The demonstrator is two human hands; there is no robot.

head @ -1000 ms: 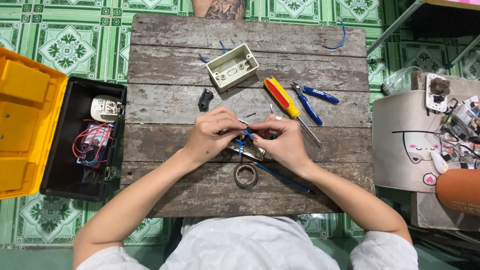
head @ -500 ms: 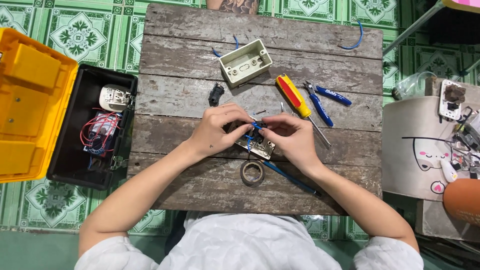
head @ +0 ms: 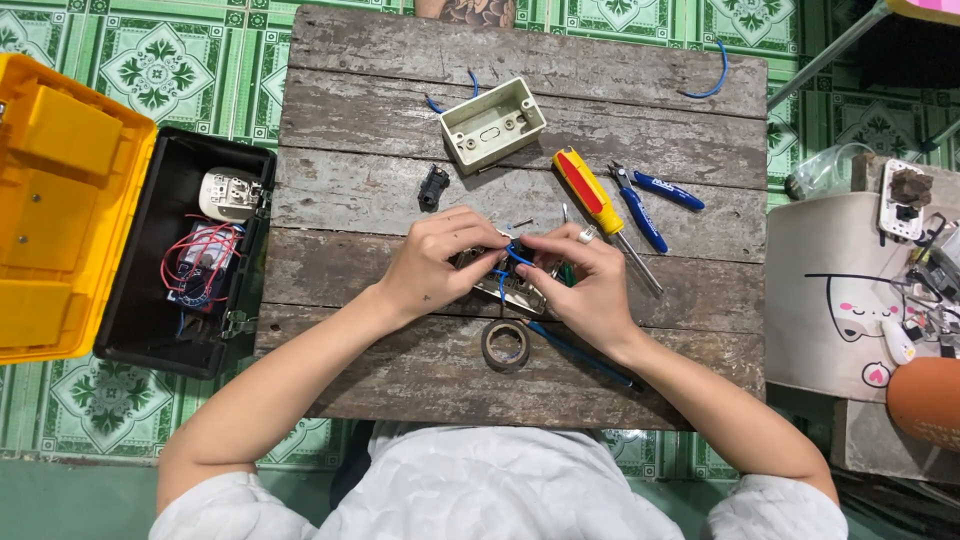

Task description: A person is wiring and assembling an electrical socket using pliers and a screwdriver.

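Just above tape roll (head: 506, 345) on wooden table (head: 400, 200), left hand (head: 440, 262) clamped on socket plate (head: 512, 288) steadying it, right hand (head: 585, 285) fingertips pinching blue wire (head: 514, 253) at its terminals, screwdriver (head: 592, 196) up-right within reach

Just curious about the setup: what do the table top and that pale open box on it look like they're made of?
The table top looks like rough, unfinished wood: grey weathered planks with grain, cracks and gaps. The box seems moulded plastic, cream and matte, with smooth uniform walls and rounded corners, though the view can't fully confirm it.
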